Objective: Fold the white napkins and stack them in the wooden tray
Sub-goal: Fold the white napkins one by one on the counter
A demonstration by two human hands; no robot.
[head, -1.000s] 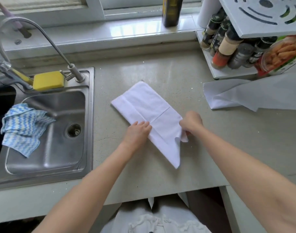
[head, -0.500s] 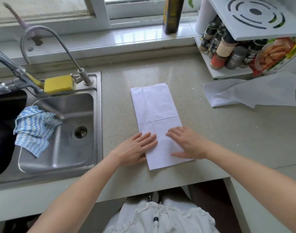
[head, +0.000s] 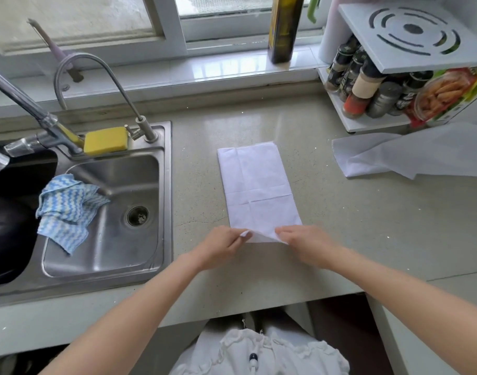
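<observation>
Napkin [head: 257, 190] lay folded long at frame center on the counter [head: 367, 226], left hand [head: 221, 246] and right hand [head: 306, 243] each pinching a bottom corner.

Speckled grey counter [head: 326, 212] with a sink at its left end

A long folded white napkin [head: 256, 190] lies flat near the middle of the counter, its near end close to the front edge. A loose white napkin [head: 410, 155] lies crumpled toward the right end, just in front of a white spice rack [head: 367, 125] standing in the back right corner. The steel sink [head: 107, 212] is set into the left end, a yellow sponge [head: 106, 140] on its back rim.
</observation>
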